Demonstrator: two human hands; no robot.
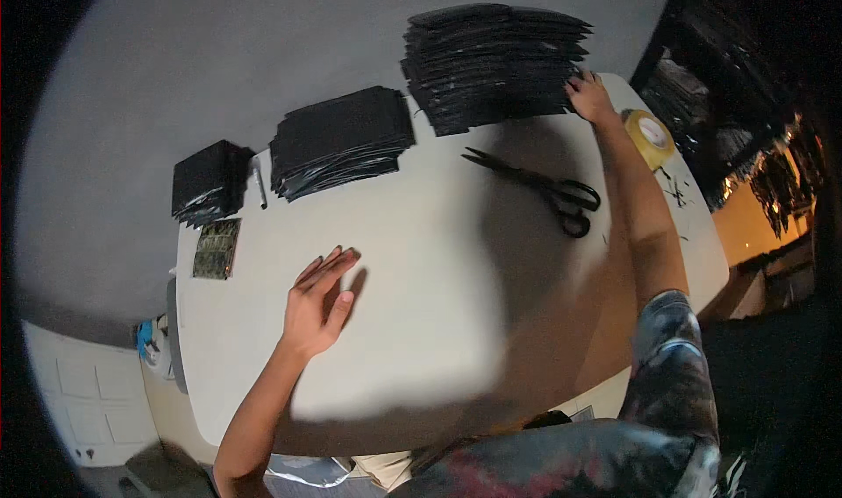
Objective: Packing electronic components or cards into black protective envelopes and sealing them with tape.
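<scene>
My left hand (317,303) hovers over or rests on the middle left of the white table (412,305); its fingers are stretched out, the thumb apart, and nothing is in it. Reaching far to the back right, my right hand (590,97) lies against the right side of a tall stack of flat black plastic packages (495,64). Its visible fingers look apart, with no held thing showing. A pair of black-handled scissors (548,186) lies on the table in front of that stack, blades pointing left.
A lower black stack (342,134) and a small one (206,182) stand along the back, with a marker (259,182) between them. A green patterned packet (216,249) lies at left. A tape roll (649,136) and dark scraps (675,191) are at right, beside a dark rack (715,77).
</scene>
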